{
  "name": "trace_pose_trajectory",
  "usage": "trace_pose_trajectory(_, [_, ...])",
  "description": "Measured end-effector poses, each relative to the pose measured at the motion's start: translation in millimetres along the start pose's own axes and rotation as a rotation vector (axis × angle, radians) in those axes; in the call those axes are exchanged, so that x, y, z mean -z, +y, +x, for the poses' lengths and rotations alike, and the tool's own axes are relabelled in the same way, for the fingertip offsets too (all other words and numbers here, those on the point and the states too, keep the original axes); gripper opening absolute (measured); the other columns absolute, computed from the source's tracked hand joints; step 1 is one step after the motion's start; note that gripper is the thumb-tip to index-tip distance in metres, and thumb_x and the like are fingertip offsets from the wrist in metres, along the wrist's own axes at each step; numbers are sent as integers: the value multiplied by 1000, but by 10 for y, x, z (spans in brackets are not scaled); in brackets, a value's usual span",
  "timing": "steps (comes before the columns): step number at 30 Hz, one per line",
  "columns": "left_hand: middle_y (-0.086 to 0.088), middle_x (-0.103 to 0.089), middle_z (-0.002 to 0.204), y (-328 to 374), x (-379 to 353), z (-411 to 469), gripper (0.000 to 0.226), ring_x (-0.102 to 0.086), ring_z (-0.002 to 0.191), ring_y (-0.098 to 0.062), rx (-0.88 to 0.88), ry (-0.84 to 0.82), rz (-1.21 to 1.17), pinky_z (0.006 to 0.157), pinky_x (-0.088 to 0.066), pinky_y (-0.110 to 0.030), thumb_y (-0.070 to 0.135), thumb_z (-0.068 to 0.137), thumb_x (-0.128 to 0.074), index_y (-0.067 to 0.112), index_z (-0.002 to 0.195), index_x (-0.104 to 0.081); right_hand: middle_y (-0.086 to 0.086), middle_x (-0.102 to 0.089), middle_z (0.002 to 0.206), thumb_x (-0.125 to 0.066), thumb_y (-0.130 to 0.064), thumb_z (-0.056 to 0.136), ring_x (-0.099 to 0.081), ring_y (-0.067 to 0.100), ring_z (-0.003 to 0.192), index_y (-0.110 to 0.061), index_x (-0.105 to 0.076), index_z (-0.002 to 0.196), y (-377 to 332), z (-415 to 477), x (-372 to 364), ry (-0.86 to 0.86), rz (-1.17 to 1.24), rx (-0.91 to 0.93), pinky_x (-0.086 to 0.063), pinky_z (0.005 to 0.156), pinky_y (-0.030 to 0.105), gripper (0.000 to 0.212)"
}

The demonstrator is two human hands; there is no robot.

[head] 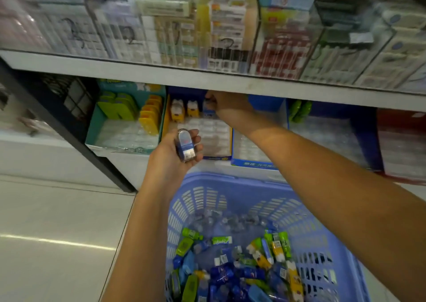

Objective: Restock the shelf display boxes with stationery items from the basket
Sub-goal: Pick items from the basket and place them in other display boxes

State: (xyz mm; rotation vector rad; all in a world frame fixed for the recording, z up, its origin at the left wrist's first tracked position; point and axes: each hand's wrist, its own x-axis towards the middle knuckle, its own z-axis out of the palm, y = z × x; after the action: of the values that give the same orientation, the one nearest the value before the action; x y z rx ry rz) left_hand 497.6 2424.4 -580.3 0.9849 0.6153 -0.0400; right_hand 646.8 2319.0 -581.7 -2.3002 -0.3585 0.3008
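Shop shelving fills the top of my view, with a pale tiled floor (57,228) at the lower left and a dark slanted post (69,128) running down the left side. On the upper shelf (161,73) I see clear boxes packed with blurred stationery packets. Going left to right along the lower shelf, I see a teal display box (124,140) holding green items (117,108) and yellow items (151,117) at its back, its front rows bare. Next is a yellow-edged display box (219,157) with two small yellow-and-white items (183,110) standing upright in its back row. My left hand (177,154) is palm up just in front of that box, fingers curled around a small blue and silver item (185,147) that lies across the palm. My right hand (227,103) reaches under the upper shelf into the back of the same box, fingers pinched on a small blue item (208,108) beside the two yellow ones; I cannot tell whether it already rests on the tray. Further right, a blue display box (253,163) sits mostly bare, with green items (299,110) at the back beyond it, then a red box (401,145) at the edge. Below my arms, a light blue plastic basket (230,193) sits just in front of the shelf, its bottom heaped with blue, green and yellow items (242,269) mixed with clear wrapping
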Motion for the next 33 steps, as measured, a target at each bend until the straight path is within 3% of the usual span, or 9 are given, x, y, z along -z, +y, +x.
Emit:
trace_pose_trajectory(5, [-4,-54,77,-4,97,1,32,-55,67,-16,-22,-109,-63,65,-51,-28,21,97,-38,5,101,-65,-5,-59,76,-49,-18,92,-57,16,72,-19,-58,76,-7,53,-64,50,71,-80,-43,68,24,19])
trace_pose_trajectory(8, [-7,-56,88,-6,129,1,28,-57,74,-18,-23,-113,-87,66,-49,-29,23,100,-39,8,103,-62,5,-62,93,-51,-20,93,-60,19,80,-14,-60,93,-35,61,-35,12,-130,-55,-47,73,18,11])
trace_pose_trajectory(10, [-9,-58,99,-18,129,-8,23,-60,80,-19,-21,-92,-101,67,-51,-28,25,100,-42,11,102,-60,9,-61,116,-50,-29,95,-59,25,103,-11,-57,118,-128,-46,31,-28,-350,-4,-47,90,29,30])
trace_pose_trajectory(15, [-8,-62,103,-34,74,1,18,-61,90,-22,-82,-98,-48,75,-53,-30,25,98,-49,15,98,-63,-16,-66,97,-63,-42,87,-61,-1,89,-30,-66,105,-328,-612,184,-204,0,188,-48,74,9,22])
trace_pose_trajectory(17, [-7,-65,100,-36,17,-3,18,-63,90,-22,-121,-126,-12,80,-55,-32,24,97,-51,13,96,-65,-14,-68,93,-69,-29,84,-63,-4,85,-29,-67,99,-324,-785,231,-320,25,211,-49,77,10,15])
trace_pose_trajectory(20, [-6,-66,97,-90,-78,-10,17,-64,95,-21,-212,-118,74,86,-54,-31,21,97,-52,10,97,-64,-15,-68,89,-71,-24,82,-62,-2,86,-28,-67,93,-248,-758,327,-217,1,199,-49,82,16,12])
trace_pose_trajectory(23, [1,-63,110,-180,-90,24,34,-60,98,-4,-458,-15,607,82,-45,-15,30,98,-48,12,126,-56,-14,-67,98,-62,-34,87,-61,6,94,-35,-64,92,-129,-556,374,-46,-76,111,-47,84,21,5])
trace_pose_trajectory(27, [-12,-50,137,-327,-7,60,42,-42,127,-28,-610,-88,1408,102,-37,-33,25,98,-48,5,134,-49,17,-62,112,-44,-18,97,-57,32,104,-3,-60,109,123,-304,280,145,-213,19,-46,95,44,25])
trace_pose_trajectory(33, [-8,-26,155,-423,71,85,55,-15,145,-24,-585,-153,1537,120,-13,-35,25,99,-45,8,148,-27,16,-58,123,-45,-7,95,-55,31,112,-7,-54,123,211,-164,126,134,-517,117,-40,89,29,30])
